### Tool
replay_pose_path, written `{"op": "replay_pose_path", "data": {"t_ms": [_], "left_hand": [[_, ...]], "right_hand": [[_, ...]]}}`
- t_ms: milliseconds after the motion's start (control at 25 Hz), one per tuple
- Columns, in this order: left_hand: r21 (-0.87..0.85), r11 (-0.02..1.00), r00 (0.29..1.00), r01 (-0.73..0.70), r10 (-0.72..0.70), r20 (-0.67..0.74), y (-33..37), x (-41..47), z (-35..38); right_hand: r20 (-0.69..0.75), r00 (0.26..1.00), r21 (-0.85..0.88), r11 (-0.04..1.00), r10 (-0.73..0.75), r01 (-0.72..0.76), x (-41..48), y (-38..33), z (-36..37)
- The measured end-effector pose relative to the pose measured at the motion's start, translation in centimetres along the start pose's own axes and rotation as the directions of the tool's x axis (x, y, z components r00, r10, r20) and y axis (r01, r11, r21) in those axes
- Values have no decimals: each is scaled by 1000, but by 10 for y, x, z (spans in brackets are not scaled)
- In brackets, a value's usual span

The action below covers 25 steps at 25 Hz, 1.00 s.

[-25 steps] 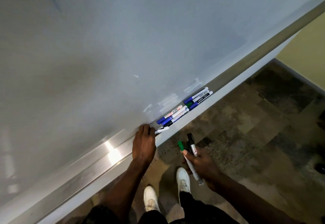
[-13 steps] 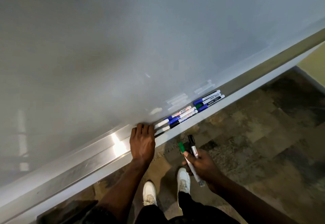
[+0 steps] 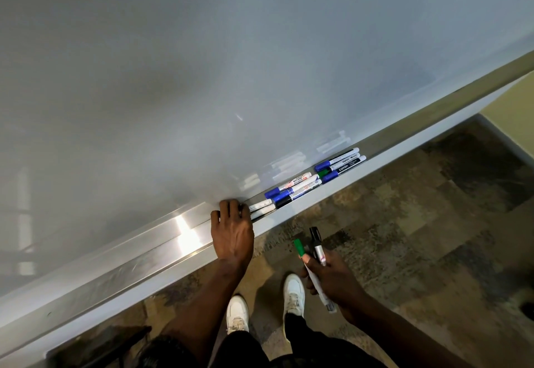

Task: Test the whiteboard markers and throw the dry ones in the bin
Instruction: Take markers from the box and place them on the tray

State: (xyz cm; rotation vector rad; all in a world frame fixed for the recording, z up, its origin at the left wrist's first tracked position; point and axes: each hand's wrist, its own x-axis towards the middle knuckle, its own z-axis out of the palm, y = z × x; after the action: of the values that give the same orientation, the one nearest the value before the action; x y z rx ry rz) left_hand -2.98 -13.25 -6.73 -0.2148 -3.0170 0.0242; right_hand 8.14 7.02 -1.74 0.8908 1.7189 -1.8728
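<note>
Fingers [image 3: 231, 207] together on the tray [image 3: 161, 242] at 2 white markers [image 3: 261, 205], grip unclear, my left hand [image 3: 232, 234] should pinch 1 while my right hand [image 3: 332, 279] clamps a green marker [image 3: 299, 247] and a black marker [image 3: 316, 242].

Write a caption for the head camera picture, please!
Left hand touches tray markers under the whiteboard; right hand holds green marker and black marker.

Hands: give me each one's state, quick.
Left hand: on the white markers, grip cannot be told.
Right hand: holding two markers, green-capped and black-capped.
</note>
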Motion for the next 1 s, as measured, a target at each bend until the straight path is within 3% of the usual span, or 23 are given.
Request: {"op": "replay_pose_path", "data": {"t_ms": [760, 920, 1000], "left_hand": [[-78, 996, 999, -48, 47, -15, -7, -13, 14], [-142, 989, 993, -46, 30, -114, -4, -20, 3], [-252, 967, 982, -33, -15, -189, 2, -28, -14]], "right_hand": [[36, 998, -62, 997, -49, 51, 16, 5, 10], [38, 998, -36, 998, -41, 42, 12, -5, 13], [44, 997, -7, 998, -57, 58, 10, -11, 14]]}}
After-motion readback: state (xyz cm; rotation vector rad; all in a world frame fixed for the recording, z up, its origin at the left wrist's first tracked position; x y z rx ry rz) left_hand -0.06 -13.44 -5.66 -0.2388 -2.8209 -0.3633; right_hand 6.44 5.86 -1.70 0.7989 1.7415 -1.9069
